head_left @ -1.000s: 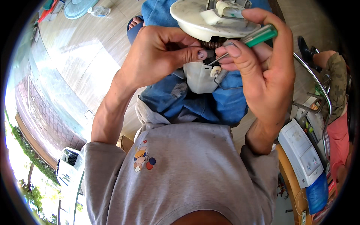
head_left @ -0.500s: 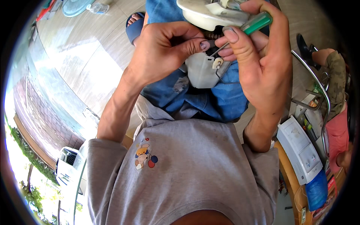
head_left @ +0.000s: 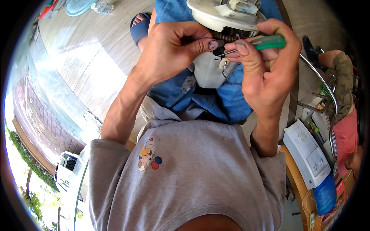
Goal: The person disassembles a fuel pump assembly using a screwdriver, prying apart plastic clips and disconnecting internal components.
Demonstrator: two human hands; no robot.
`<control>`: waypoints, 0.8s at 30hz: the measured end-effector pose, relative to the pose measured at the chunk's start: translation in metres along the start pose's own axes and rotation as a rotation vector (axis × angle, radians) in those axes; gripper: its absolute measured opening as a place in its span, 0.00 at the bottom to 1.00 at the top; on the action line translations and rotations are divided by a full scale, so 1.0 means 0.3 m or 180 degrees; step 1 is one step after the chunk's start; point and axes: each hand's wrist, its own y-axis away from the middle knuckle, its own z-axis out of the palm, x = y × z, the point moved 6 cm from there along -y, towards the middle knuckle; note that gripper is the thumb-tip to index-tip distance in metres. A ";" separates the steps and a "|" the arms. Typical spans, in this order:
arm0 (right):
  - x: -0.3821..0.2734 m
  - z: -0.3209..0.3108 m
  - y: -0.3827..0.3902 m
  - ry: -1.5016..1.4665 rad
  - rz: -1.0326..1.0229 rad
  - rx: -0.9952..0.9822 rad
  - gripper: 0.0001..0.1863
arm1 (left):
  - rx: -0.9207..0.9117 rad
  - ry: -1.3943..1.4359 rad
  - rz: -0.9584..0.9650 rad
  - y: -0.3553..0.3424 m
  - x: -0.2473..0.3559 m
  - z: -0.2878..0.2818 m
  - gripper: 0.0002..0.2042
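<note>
A cream plastic assembly rests on my blue-jeaned lap, with a round flange (head_left: 210, 15), a coiled dark hose (head_left: 233, 37) below it and a translucent housing (head_left: 210, 73) with a white float fitting (head_left: 224, 63) and bent wire. My left hand (head_left: 169, 52) pinches a small dark part (head_left: 219, 45) at the housing's top. My right hand (head_left: 269, 73) is closed on a screwdriver (head_left: 271, 42) with a green handle, its thin shaft pointing left to the housing's top beside my left thumb. Where exactly the tip rests is hard to make out.
Another person in camouflage trousers (head_left: 343, 77) and pink top is at the right, beside a chrome tube frame (head_left: 333, 107). A white appliance (head_left: 308, 154) stands on a wooden desk. A clear bottle (head_left: 103, 7) and blue basin (head_left: 77, 7) are on the tiled floor (head_left: 88, 65).
My left hand and the assembly have shifted slightly right and up. My right index finger has lowered, and the screwdriver now lies closer to horizontal.
</note>
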 end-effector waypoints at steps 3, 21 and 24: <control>0.001 0.003 0.015 0.0002 -0.0247 0.0002 0.20 | -0.0002 -0.0066 0.0014 -0.001 0.005 0.000 0.08; -0.041 0.014 0.107 0.0433 -0.1330 0.0366 0.14 | -0.0154 0.0001 -0.0121 -0.008 -0.004 -0.008 0.08; -0.090 0.016 0.089 0.0698 -0.1327 -0.0143 0.16 | -0.0171 0.0050 -0.0166 -0.008 0.001 -0.015 0.07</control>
